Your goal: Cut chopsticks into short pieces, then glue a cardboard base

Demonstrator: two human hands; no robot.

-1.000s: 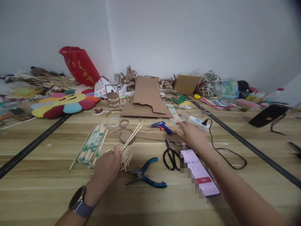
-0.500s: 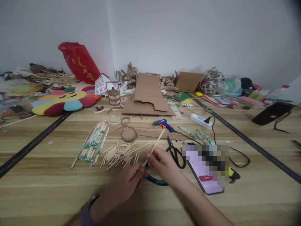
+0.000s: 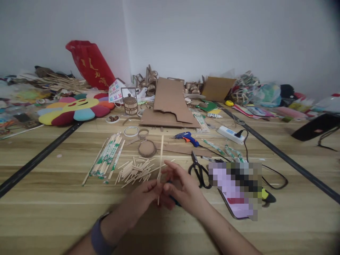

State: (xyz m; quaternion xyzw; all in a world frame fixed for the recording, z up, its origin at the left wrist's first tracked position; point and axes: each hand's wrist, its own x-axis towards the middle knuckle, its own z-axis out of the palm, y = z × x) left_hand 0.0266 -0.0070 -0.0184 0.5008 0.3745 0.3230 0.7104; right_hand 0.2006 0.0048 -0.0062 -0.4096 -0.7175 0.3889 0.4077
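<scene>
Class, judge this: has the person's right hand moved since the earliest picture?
Yes. The right hand has moved leftward and closer in: first near the power strip, it is now left of the scissors.

A thin wooden stick (image 3: pixel 162 150) is held almost upright by the left hand (image 3: pixel 143 194). Just beside it, the right hand (image 3: pixel 184 189) is seen with its fingers (image 3: pixel 175 168) parted. On the table (image 3: pixel 53 216), many short sticks (image 3: pixel 134 171) are scattered beyond the left hand. Black scissors (image 3: pixel 196 160) are laid near the right hand, a blue glue gun (image 3: pixel 188 137) farther.

Dim light leaves soft shadow below the left hand (image 3: pixel 142 198); pixelation obscures the phone (image 3: pixel 236 209).
</scene>
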